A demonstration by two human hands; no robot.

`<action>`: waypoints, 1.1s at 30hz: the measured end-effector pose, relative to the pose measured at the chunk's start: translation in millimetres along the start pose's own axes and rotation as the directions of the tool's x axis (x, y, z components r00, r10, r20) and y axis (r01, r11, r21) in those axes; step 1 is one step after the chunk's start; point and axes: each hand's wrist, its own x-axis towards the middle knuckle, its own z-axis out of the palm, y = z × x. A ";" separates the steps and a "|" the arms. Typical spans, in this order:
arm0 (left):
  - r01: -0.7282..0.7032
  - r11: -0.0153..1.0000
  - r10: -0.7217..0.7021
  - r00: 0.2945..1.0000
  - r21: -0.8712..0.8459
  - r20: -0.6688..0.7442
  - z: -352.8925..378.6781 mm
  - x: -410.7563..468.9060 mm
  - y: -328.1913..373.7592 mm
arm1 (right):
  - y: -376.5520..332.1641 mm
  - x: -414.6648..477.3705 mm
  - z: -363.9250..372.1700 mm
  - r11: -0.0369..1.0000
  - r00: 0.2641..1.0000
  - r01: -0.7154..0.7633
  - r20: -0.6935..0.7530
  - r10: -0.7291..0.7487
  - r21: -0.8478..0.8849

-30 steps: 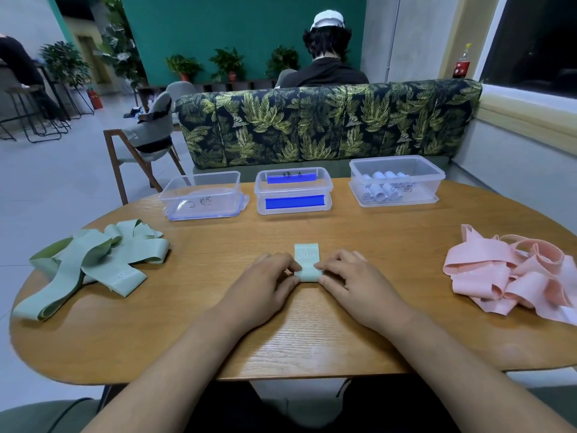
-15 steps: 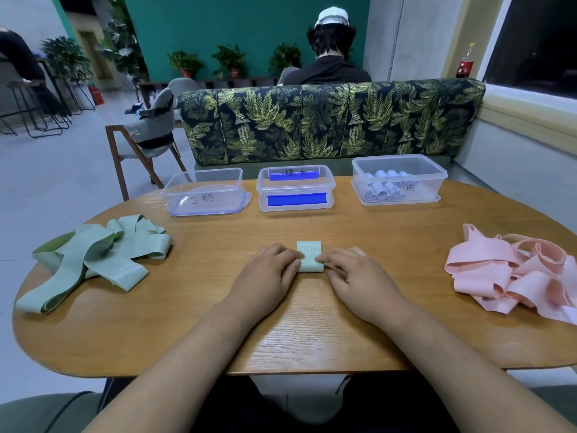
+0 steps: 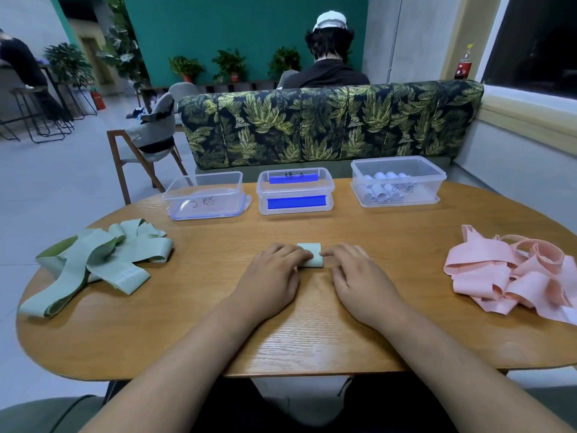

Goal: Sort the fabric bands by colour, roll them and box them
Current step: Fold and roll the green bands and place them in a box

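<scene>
The small roll [image 3: 312, 260] in front of you is pale mint green. The green bands [image 3: 93, 260] heaped on your left are the same shade, and one shows a darker olive face. The pink bands [image 3: 499, 276] on your right are soft salmon. Your desk [image 3: 312, 323] is honey-brown wood with fine grain. The three boxes are clear: the left box [image 3: 187, 198] has blue trim along its base, the middle box [image 3: 263, 200] carries bright blue strips, and the right box [image 3: 437, 182] holds bluish-white rolls [image 3: 382, 191]. The sofa [image 3: 327, 126] is near-black, patterned with green-and-yellow palm fronds. The wall [image 3: 249, 26] is teal.
</scene>
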 end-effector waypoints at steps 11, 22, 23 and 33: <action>0.115 0.989 -0.124 0.987 0.097 0.103 6.3 29.8 -1.3 | 1.0 5.5 3.1 0.990 0.997 0.059 0.064 -0.051 -0.129; 0.216 0.972 -0.205 0.971 -0.091 0.121 11.8 35.8 -4.4 | 14.7 52.5 0.8 0.994 0.996 0.063 0.071 -0.057 -0.090; 0.229 0.959 -0.216 0.972 -0.168 0.090 12.1 35.6 -7.6 | 15.0 54.7 2.9 0.996 0.997 0.045 0.063 -0.040 -0.075; 0.148 0.926 -0.182 0.981 -0.348 -0.066 12.0 38.8 -12.8 | 14.1 53.8 14.7 1.000 0.999 0.010 -0.049 -0.009 0.015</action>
